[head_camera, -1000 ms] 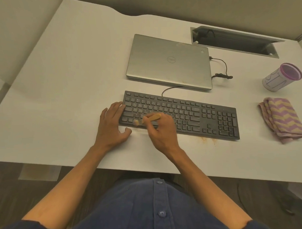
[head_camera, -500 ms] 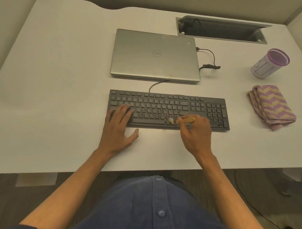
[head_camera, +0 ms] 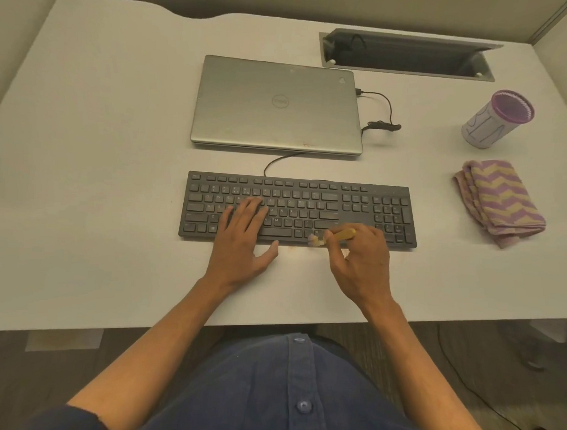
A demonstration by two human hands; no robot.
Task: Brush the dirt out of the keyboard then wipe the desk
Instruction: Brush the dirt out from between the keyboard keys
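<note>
Your right hand [head_camera: 360, 265] is curled around a small brush [head_camera: 334, 236] with a yellowish wooden handle, pinching it so the pale bristles point left and touch the front edge of the keyboard [head_camera: 356, 204], just right of the space bar. Your left hand [head_camera: 242, 242] lies flat and relaxed, fingers straight across the middle letter keys and the thumb spread out onto the worktop [head_camera: 99, 208] in front of the keyboard, grasping nothing. A faint smear of brownish dirt [head_camera: 292, 248] sits on the worktop between your two hands, right against the keyboard's near edge. The black keyboard lies square in front of you, its cable running back under a closed silver laptop [head_camera: 276, 105] just behind it. A thin black cord [head_camera: 383, 112] plugs into the laptop's right side and loops on the worktop. To the right of the keyboard, well apart from it, rests a folded cloth [head_camera: 498, 199] with purple and tan zigzags, and beyond that stands a purple-rimmed cup [head_camera: 497, 121]. An open cable tray [head_camera: 406, 55] is set into the worktop at the back.
</note>
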